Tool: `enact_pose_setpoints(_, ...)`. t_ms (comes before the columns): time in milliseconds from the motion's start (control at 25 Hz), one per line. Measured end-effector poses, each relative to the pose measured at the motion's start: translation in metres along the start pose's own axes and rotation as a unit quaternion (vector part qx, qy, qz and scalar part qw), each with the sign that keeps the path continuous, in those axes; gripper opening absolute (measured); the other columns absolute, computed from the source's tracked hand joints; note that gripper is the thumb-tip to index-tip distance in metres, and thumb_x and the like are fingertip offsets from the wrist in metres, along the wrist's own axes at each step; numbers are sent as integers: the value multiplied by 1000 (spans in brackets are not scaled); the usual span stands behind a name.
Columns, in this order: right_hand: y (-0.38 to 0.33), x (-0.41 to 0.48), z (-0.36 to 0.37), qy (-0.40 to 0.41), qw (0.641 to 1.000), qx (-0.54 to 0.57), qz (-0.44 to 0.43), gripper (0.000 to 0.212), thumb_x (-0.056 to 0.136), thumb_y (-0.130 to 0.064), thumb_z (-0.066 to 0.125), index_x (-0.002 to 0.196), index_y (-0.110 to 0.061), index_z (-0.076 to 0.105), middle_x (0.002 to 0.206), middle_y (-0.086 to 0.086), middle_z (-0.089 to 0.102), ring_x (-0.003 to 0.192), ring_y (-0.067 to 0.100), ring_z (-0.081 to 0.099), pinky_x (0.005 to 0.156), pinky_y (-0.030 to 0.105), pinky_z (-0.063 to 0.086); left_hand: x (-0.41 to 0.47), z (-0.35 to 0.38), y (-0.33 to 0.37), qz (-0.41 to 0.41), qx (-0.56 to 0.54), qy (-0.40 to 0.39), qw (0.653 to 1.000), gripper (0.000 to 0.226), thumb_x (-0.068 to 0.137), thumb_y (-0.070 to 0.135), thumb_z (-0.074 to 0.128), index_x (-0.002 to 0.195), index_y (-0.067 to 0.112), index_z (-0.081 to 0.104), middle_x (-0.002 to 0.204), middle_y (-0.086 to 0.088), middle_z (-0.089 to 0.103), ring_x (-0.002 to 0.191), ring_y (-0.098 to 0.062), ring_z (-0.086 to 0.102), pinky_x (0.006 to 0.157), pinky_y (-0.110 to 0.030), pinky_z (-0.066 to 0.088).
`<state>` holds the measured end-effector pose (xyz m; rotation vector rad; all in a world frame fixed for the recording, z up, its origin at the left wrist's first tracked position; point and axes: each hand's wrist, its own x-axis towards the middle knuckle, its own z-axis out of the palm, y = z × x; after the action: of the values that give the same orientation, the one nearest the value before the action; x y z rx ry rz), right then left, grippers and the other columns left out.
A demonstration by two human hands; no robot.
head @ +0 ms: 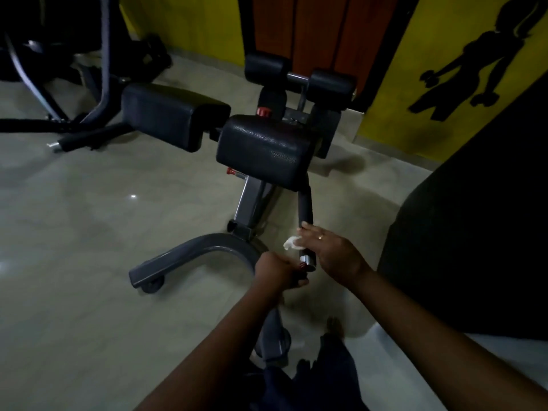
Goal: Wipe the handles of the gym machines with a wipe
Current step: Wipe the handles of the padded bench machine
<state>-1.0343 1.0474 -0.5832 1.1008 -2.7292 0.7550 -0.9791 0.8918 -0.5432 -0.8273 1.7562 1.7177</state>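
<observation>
One handle (306, 209) is under way, wipe (291, 243) pressed on its lower end by the right hand (329, 250), fingers near-straight, a red knob (302, 265) gripped in the curled left hand (277, 272); remaining machines (104, 69) are judged still unwiped.

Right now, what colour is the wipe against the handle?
White; the head view shows the wipe under the right hand.
</observation>
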Motion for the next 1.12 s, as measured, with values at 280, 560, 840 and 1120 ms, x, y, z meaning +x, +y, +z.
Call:
enact_pose_setpoints(280, 59, 71, 9, -28, 999, 27, 0, 38, 84, -9, 39, 100, -7, 73, 111, 13, 69, 111, 32, 63, 92, 40, 53, -18, 11, 10, -11, -45, 43, 998, 21, 83, 5, 71, 97, -12, 69, 84, -15, 72, 70, -12, 69, 62, -19, 57)
enact_pose_setpoints(560, 67, 14, -3, 1, 954, 62, -293, 47, 84, 13, 52, 125, -6, 62, 129, 10, 61, 124, 23, 54, 105, 34, 43, -21, 33, 3, 22, 53, 174, 983, 31, 68, 33, 85, 74, 4, 76, 72, -12, 73, 69, -27, 70, 74, -36, 57)
enact_pose_setpoints(840, 94, 86, 19, 51, 991, 113, 59, 32, 84, 0, 55, 105, -16, 74, 105, 13, 64, 92, 34, 58, 81, 34, 51, -22, 51, 17, 19, 187, 260, 947, 43, 67, 33, 85, 107, 18, 75, 92, -6, 74, 75, -22, 67, 57, -23, 44)
enact_pose_setpoints(1120, 45, 25, 29, 172, 963, 171, 116, 26, 91, -11, 53, 109, -4, 71, 98, 11, 67, 86, 22, 63, 74, 26, 51, -22, 63, 13, 32, 192, 313, 929, 43, 72, 24, 81, 113, 18, 72, 100, -3, 74, 88, -17, 68, 68, -23, 47)
